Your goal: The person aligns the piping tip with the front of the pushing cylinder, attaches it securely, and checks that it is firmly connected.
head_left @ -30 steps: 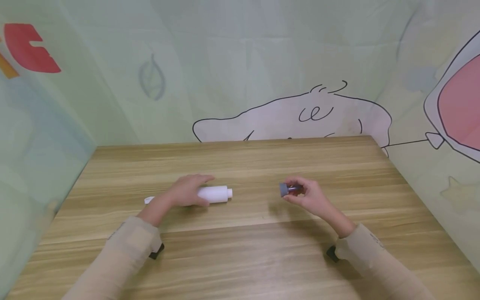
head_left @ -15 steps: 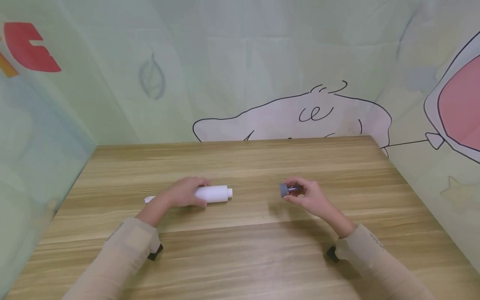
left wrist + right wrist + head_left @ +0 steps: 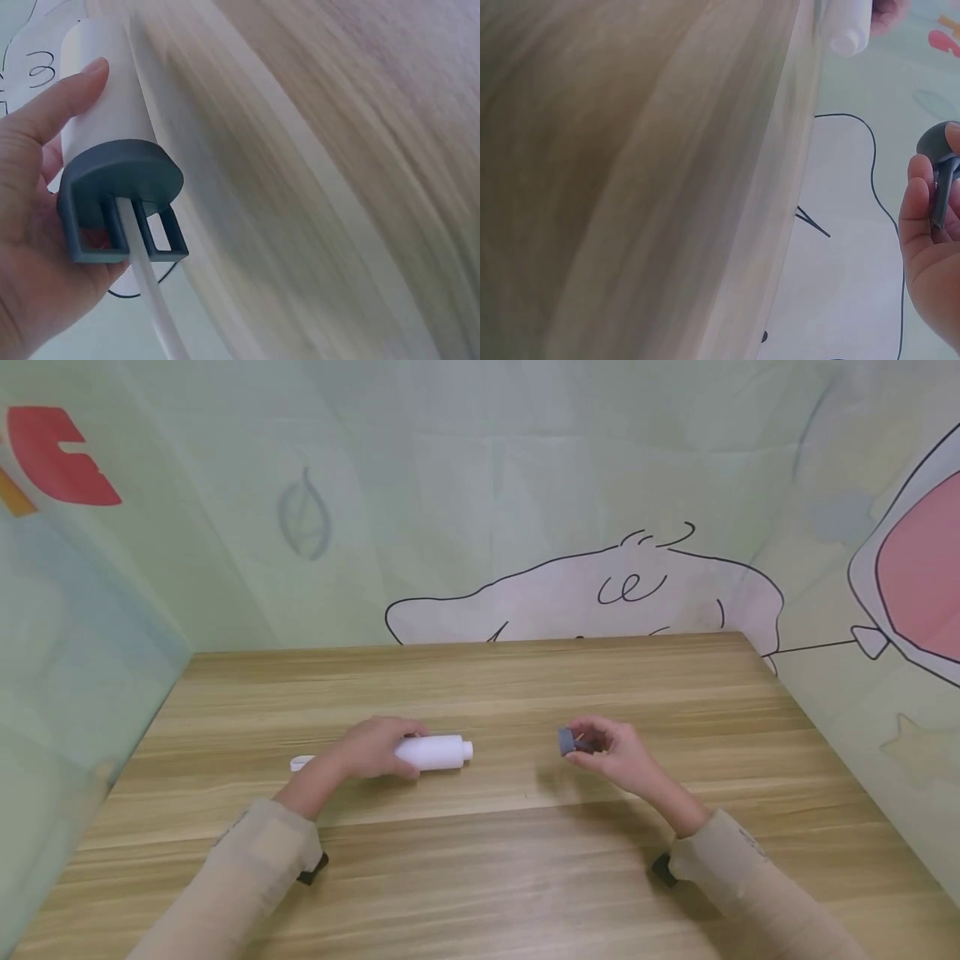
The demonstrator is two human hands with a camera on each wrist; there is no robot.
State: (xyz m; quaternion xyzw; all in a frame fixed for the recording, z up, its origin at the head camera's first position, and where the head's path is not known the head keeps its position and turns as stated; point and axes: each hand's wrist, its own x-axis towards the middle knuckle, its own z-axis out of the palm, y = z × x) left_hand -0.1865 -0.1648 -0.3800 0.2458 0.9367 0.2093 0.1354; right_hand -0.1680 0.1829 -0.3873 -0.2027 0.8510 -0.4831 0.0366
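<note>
My left hand (image 3: 378, 747) grips a white cylinder (image 3: 435, 752) lying roughly lengthwise, its narrow neck pointing right. In the left wrist view the thumb lies along the cylinder, and a dark grey end piece (image 3: 124, 176) with open frame-like tabs shows at its near end. From this end piece runs a thin white stem (image 3: 150, 292), whose looped end (image 3: 302, 762) appears left of the wrist in the head view. My right hand (image 3: 615, 750) pinches a small dark grey piece with a round head (image 3: 566, 742) and a stem. The two objects are apart.
A wood-grain table (image 3: 480, 860) lies under both hands. Light green printed fabric (image 3: 450, 485) hangs behind it and along both sides, with line drawings. A dark wrist device (image 3: 312, 868) shows at the left sleeve, another (image 3: 663, 870) at the right one.
The left fingers have closed round the white cylinder, which has shifted slightly to the right. My right hand has stayed in place, with its grey piece turned a little.
</note>
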